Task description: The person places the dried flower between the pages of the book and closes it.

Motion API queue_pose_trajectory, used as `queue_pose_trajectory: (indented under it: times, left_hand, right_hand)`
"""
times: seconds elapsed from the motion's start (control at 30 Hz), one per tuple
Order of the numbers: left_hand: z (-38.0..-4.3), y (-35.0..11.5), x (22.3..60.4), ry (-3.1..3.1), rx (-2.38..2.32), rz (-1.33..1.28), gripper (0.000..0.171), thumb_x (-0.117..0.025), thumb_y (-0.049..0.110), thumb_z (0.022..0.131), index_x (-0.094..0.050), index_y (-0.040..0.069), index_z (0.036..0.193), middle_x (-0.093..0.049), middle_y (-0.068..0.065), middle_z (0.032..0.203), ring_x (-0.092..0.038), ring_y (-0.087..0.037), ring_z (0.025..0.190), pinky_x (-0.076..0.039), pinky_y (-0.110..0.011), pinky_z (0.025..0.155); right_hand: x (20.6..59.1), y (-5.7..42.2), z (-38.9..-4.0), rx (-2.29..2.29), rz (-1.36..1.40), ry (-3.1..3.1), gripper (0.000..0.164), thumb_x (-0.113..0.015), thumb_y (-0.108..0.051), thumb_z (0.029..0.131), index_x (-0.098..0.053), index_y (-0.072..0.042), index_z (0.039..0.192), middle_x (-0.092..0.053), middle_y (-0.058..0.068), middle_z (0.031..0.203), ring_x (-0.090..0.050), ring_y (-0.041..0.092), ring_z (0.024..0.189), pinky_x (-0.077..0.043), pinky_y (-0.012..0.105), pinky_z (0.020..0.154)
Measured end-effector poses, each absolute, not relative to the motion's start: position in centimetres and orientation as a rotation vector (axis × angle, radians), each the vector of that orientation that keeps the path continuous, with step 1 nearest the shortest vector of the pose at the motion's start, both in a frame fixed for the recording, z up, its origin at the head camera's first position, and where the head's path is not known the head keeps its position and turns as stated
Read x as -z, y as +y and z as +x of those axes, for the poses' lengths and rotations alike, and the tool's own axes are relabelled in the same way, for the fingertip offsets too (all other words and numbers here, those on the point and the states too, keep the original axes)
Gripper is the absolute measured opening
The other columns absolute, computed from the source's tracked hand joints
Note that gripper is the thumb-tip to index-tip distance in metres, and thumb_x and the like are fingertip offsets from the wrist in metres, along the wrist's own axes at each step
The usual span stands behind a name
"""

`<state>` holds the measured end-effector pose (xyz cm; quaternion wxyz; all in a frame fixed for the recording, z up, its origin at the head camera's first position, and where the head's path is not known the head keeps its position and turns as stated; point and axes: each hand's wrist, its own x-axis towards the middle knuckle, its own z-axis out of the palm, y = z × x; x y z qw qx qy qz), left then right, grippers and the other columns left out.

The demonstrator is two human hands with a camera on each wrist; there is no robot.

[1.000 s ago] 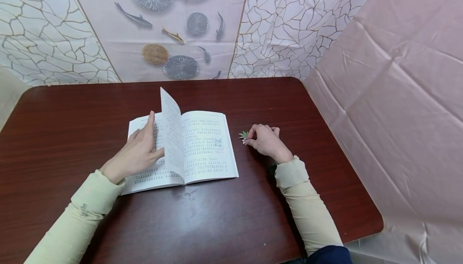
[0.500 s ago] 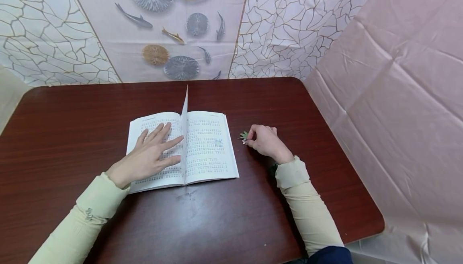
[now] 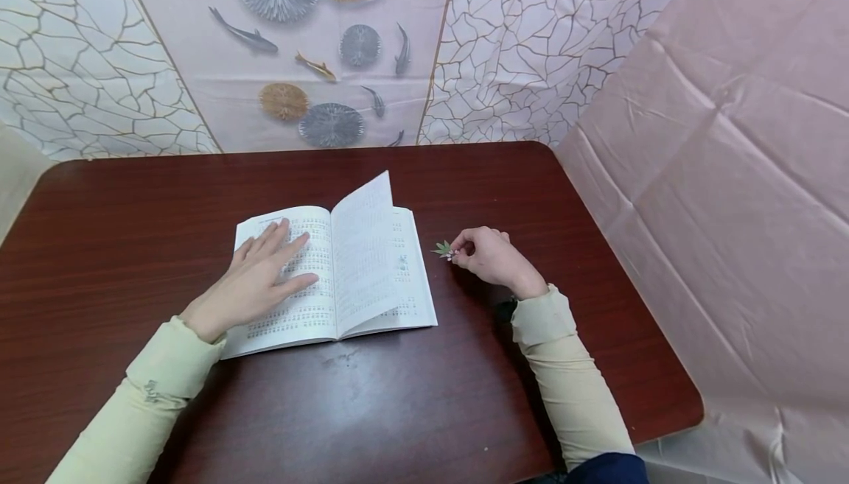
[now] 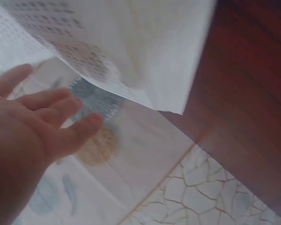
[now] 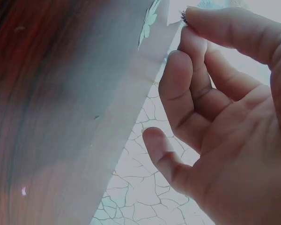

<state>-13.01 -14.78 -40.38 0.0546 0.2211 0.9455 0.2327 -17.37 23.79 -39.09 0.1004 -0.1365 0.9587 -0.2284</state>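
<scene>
An open book with printed pages lies left of the table's middle. My left hand rests on its left page, fingers straight and spread. A loose page stands half raised and leans over the right page; in the left wrist view this page hangs above the fingers. Right of the book, my right hand pinches a small leaf sprig with pale blossoms between thumb and forefinger. The right wrist view shows the green leaf apart from the fingertips; its pinched end is mostly hidden.
The dark red table carries the book and has a rounded far right corner. A patterned cloth hangs behind it, and a pink cloth hangs along the right side.
The raised page has swung from left, through upright, to lean right. My left hand went right across the left page, then back left. The sprig has shifted slightly left and shows more.
</scene>
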Motion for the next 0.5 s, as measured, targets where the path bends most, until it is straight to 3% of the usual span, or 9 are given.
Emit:
queue_pose_trajectory:
  times: [0.3, 0.5]
  left_hand:
    - [-13.3, -16.5, 40.4, 2.842, -0.680, 0.452, 0.096, -0.047, 0.064, 0.093, -0.017, -0.006, 0.152, 0.002, -0.031, 0.157, 0.001, -0.048, 0.144, -0.005, -0.067, 0.109]
    - [-13.4, -16.7, 40.6, 2.807, -0.651, 0.385, 0.107, -0.045, 0.070, 0.090, -0.008, -0.010, 0.151, 0.007, -0.035, 0.154, 0.006, -0.047, 0.144, -0.005, -0.067, 0.110]
  right_hand:
    - [38.9, 23.6, -17.3, 0.701, -0.421, 2.840, 0.003, -0.067, -0.014, 0.090, -0.070, -0.014, 0.090, -0.063, -0.004, 0.074, -0.056, 0.015, 0.071, -0.028, 0.041, 0.084]
    - [38.9, 22.8, -17.2, 0.774, -0.428, 2.811, 0.004, -0.069, -0.018, 0.091, -0.068, -0.014, 0.092, -0.063, -0.003, 0.078, -0.056, 0.015, 0.073, -0.028, 0.044, 0.095]
